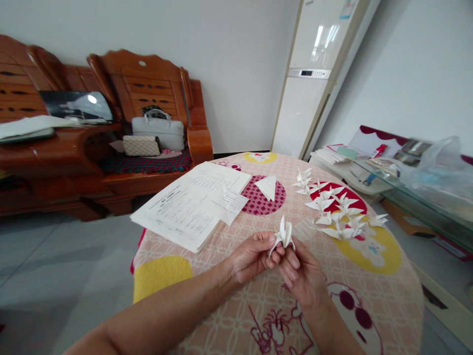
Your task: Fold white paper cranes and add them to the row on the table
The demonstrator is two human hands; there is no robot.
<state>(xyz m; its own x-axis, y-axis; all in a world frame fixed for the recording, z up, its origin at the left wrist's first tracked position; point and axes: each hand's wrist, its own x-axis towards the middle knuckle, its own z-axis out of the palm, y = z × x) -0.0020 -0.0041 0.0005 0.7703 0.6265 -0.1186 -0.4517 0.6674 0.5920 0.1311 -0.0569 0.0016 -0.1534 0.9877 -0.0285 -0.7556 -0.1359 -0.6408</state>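
Over the near middle of the table, a white folded paper crane (284,233) is held between both hands, its points sticking up. My left hand (254,255) pinches its left side with thumb and fingers. My right hand (301,273) grips it from the right, fingers curled beneath. Several finished paper cranes (345,204) stand grouped on the right side of the table. A folded paper triangle (268,186) lies farther back on the cloth. To the left is an open printed book (181,207), with a loose folded sheet (233,205) across its right edge.
The round table wears a patterned cloth (221,296). At right, a glass-topped stand (399,187) holds a plastic bag (443,162) and papers. Behind, a wooden chair (148,74) carries a grey bag (158,130); a tall white air conditioner (306,98) stands in the corner.
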